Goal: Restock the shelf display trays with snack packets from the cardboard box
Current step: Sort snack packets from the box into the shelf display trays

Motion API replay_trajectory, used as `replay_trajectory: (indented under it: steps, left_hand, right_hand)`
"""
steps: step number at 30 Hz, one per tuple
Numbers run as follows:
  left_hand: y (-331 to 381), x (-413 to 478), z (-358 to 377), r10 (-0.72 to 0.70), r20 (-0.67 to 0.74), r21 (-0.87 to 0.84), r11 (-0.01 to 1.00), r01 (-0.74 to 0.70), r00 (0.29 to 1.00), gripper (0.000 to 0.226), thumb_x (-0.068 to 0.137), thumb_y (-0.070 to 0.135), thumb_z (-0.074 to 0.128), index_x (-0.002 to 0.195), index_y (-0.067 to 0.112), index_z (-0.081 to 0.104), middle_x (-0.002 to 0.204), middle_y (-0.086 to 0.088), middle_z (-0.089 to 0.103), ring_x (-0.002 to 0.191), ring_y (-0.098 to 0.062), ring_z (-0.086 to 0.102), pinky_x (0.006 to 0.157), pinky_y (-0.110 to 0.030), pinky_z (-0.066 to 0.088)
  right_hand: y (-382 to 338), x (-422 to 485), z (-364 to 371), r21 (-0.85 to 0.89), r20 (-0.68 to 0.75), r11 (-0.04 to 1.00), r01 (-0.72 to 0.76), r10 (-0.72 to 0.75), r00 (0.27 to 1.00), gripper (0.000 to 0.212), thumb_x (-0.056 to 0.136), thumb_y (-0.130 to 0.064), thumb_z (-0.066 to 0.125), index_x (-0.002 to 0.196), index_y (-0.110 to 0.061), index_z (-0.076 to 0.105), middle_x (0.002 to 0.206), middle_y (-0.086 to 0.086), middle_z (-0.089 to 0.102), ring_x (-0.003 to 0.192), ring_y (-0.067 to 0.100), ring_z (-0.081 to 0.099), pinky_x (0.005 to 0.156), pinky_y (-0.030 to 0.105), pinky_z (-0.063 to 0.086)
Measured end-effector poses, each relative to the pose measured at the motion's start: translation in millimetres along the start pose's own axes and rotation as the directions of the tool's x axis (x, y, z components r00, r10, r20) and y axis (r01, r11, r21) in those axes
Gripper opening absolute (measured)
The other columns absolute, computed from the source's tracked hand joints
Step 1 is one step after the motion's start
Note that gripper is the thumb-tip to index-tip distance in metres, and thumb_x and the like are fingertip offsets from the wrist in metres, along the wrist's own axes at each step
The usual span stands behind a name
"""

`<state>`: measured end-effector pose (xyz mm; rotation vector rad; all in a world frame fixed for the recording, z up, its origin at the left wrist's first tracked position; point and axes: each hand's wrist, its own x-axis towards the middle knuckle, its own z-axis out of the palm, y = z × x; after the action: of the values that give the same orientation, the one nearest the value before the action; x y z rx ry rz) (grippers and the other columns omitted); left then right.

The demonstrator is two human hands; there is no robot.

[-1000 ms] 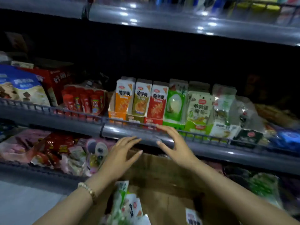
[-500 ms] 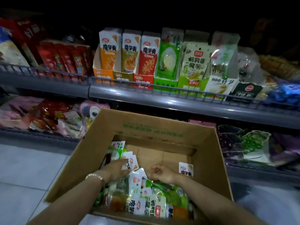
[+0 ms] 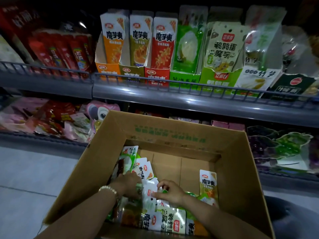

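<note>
Box (image 3: 110,163) below the shelf (image 3: 172,99) holds loose packets (image 3: 172,221). Left hand (image 3: 128,184) inside, fingers buried among packets, grip unclear. Right hand (image 3: 170,191) inside, fingers curled on a white packet (image 3: 149,195). Trays (image 3: 155,73) on shelf stocked.

An open brown cardboard box (image 3: 172,135) sits below you, loose snack packets (image 3: 172,219) heaped at its near end, one standing at its right wall. Above, a row of upright display trays (image 3: 155,75) holds orange, olive, red and green packets.
</note>
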<state>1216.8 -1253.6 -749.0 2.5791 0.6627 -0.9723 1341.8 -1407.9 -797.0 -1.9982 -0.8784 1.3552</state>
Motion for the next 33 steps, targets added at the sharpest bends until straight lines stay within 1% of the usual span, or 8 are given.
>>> replay_trajectory:
  steps: [5,8,9,12,18,22,27,33]
  left_hand:
    - [-2,3,1,0.060,-0.088,0.093,0.994,-0.052,0.994,0.021,0.084,0.034,0.066,0.100,0.021,0.068,0.113,0.000,0.062,0.112,-0.020,0.047,0.100,-0.034,0.029]
    - [-11,3,-6,0.068,-0.232,-0.167,0.980,-0.109,0.970,0.010,0.082,0.034,0.068,0.081,0.025,0.064,0.089,0.004,0.065,0.090,-0.015,0.056,0.087,-0.027,0.039]
    - [-12,2,-11,0.045,-0.279,-0.377,0.913,-0.152,0.959,0.013,0.082,0.030,0.070,0.075,0.022,0.062,0.081,0.003,0.063,0.082,-0.014,0.057,0.080,-0.029,0.045]
    - [0,-13,-41,-0.045,-0.391,-0.835,0.439,-0.333,0.919,0.017,0.083,0.016,0.071,0.073,0.003,0.067,0.075,-0.009,0.070,0.071,-0.020,0.066,0.065,-0.032,0.052]
    - [57,-47,-100,-0.241,-0.448,-0.879,-0.055,-0.473,0.861,0.006,0.083,0.008,0.068,0.087,0.003,0.068,0.079,-0.009,0.074,0.067,-0.017,0.067,0.060,-0.021,0.054]
    - [91,-74,-128,-0.226,-0.447,-0.812,-0.304,-0.499,0.865,0.011,0.082,0.004,0.067,0.092,0.004,0.063,0.085,-0.013,0.073,0.067,-0.019,0.069,0.061,-0.027,0.057]
    - [113,-108,-138,0.015,-0.437,-0.883,-0.201,-0.425,0.899,0.039,0.080,0.029,0.066,0.116,0.013,0.062,0.107,-0.011,0.071,0.098,-0.026,0.068,0.089,-0.040,0.054]
    - [130,-132,-145,0.041,-0.530,-0.845,0.048,-0.532,0.847,0.025,0.087,0.017,0.064,0.110,0.008,0.065,0.102,-0.009,0.073,0.095,-0.023,0.069,0.087,-0.033,0.055]
  right_hand:
    - [-1,8,-8,0.049,0.053,0.999,0.017,-0.020,0.998,0.033,0.056,-0.063,0.077,0.075,-0.036,0.071,0.080,-0.008,0.059,0.074,0.010,0.054,0.071,0.028,0.045]
    - [-10,-2,-13,0.152,0.111,0.988,-0.008,-0.009,0.994,0.061,0.054,-0.066,0.077,0.100,-0.027,0.069,0.104,-0.002,0.069,0.098,0.016,0.064,0.093,0.033,0.051]
    - [-16,-5,-17,0.215,0.100,0.977,0.005,-0.027,0.995,0.059,0.062,-0.055,0.079,0.107,-0.019,0.068,0.108,0.002,0.069,0.102,0.018,0.065,0.096,0.035,0.050]
    - [-41,-20,-42,0.368,-0.054,0.924,0.101,-0.087,0.995,0.043,0.073,-0.030,0.078,0.111,-0.011,0.066,0.110,0.005,0.070,0.105,0.021,0.064,0.096,0.034,0.050]
    - [-97,-67,-89,0.567,-0.252,0.769,0.296,-0.180,0.951,0.026,0.085,-0.007,0.064,0.111,-0.005,0.063,0.107,0.011,0.070,0.087,0.016,0.068,0.074,0.020,0.054]
    - [-126,-96,-99,0.565,-0.423,0.697,0.440,-0.213,0.881,0.021,0.081,-0.009,0.069,0.102,-0.009,0.065,0.097,0.013,0.073,0.081,0.021,0.070,0.073,0.031,0.057]
    - [-152,-130,-116,0.555,-0.547,0.619,0.555,-0.231,0.805,0.023,0.084,-0.014,0.065,0.106,-0.008,0.064,0.096,0.013,0.073,0.084,0.027,0.071,0.078,0.040,0.057]
    - [-167,-151,-131,0.456,-0.610,0.653,0.604,-0.264,0.747,0.020,0.087,-0.023,0.063,0.104,-0.013,0.065,0.094,0.007,0.074,0.086,0.023,0.071,0.075,0.037,0.056]
